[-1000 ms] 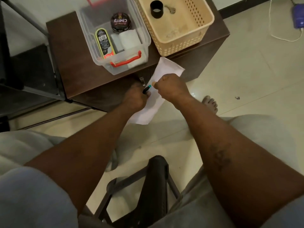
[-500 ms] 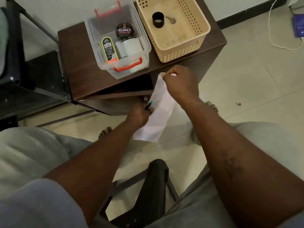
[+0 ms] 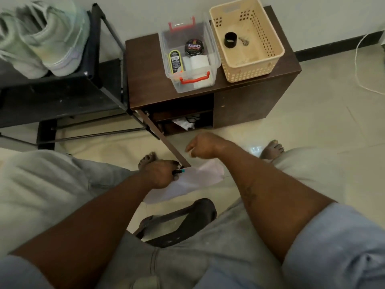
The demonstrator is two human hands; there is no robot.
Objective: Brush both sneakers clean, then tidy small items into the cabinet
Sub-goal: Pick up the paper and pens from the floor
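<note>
Both hands are out in front of me, low over the floor. My left hand [image 3: 159, 174] grips a dark pen [image 3: 178, 171] with a blue-green tip, and a white paper [image 3: 195, 180] too. My right hand [image 3: 203, 145] hangs loose and holds nothing, just by the open cabinet door [image 3: 164, 140]. The brown cabinet [image 3: 145, 69] stands ahead of me. On top sit a clear box [image 3: 177, 85] with a polish tin [image 3: 194, 46] inside, and a tan basket [image 3: 250, 74] beside it. The two sneakers [image 3: 52, 44] rest on the black rack [image 3: 62, 94] to the left.
</note>
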